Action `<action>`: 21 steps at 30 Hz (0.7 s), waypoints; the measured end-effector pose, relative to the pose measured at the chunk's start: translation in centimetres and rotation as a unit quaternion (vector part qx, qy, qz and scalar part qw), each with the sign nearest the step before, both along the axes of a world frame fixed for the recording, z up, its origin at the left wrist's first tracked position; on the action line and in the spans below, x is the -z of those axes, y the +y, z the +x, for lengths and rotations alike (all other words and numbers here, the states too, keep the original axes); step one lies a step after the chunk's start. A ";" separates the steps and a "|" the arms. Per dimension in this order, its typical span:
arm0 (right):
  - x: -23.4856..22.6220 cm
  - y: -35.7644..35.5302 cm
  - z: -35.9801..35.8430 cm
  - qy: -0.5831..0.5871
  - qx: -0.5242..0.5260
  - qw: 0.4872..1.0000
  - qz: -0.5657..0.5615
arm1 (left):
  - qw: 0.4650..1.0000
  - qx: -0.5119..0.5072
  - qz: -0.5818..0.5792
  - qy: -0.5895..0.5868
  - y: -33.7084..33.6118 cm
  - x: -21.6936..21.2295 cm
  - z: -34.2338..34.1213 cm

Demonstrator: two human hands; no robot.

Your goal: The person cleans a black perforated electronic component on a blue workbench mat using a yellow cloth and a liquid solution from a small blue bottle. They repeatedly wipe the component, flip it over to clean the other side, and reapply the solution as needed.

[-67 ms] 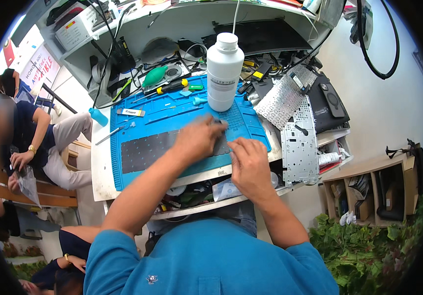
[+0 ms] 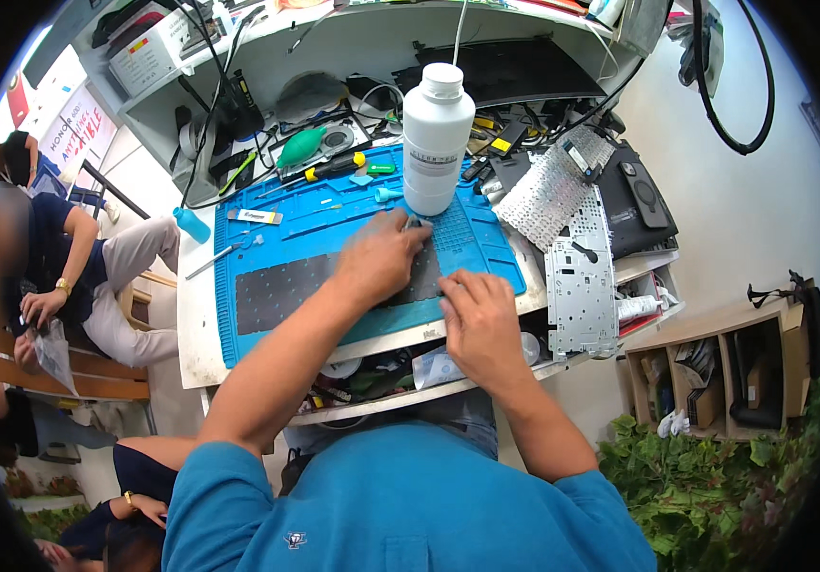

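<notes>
A thin dark sheet [image 2: 281, 294] dotted with small holes lies flat on the blue work mat [image 2: 362, 332]. My left hand [image 2: 379, 255] reaches over its right part, fingers curled around a small greyish piece that I cannot make out. At the sheet's right edge, the closed fingertips of my right hand [image 2: 482, 310] pinch or press the near corner. Just beyond my left hand stands a tall white bottle [image 2: 434, 143] with a label. A small light-blue cap [image 2: 387, 194] lies beside the bottle.
A yellow-black screwdriver [image 2: 336, 167], a green blower bulb [image 2: 301, 147] and a pen-like tool [image 2: 213, 261] lie around the mat. Perforated metal plates [image 2: 582, 296] lean at the right. An open drawer [image 2: 381, 405] is below the bench edge. Another person [image 2: 57, 248] sits at the left.
My left hand has shifted slightly left and away from me, and now looks sharper. My right hand stays at the sheet's edge, having moved only a little.
</notes>
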State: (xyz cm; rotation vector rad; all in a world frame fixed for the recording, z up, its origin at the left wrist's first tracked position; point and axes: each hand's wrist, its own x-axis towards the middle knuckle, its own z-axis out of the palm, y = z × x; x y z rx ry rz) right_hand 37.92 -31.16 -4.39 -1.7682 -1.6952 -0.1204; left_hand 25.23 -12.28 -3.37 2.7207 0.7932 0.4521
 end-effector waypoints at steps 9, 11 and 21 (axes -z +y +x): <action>0.5 -0.8 -0.4 -0.037 -0.007 0.999 -0.023 | 1.000 0.021 -0.001 -0.013 -0.3 -0.7 -1.4; 0.5 -0.5 -0.1 -0.043 -0.012 0.999 -0.022 | 0.996 0.077 0.007 -0.041 -2.6 0.5 -2.2; 0.6 2.3 -0.6 -0.035 -0.063 0.993 -0.089 | 0.980 -0.195 0.049 0.007 -1.7 0.5 -16.1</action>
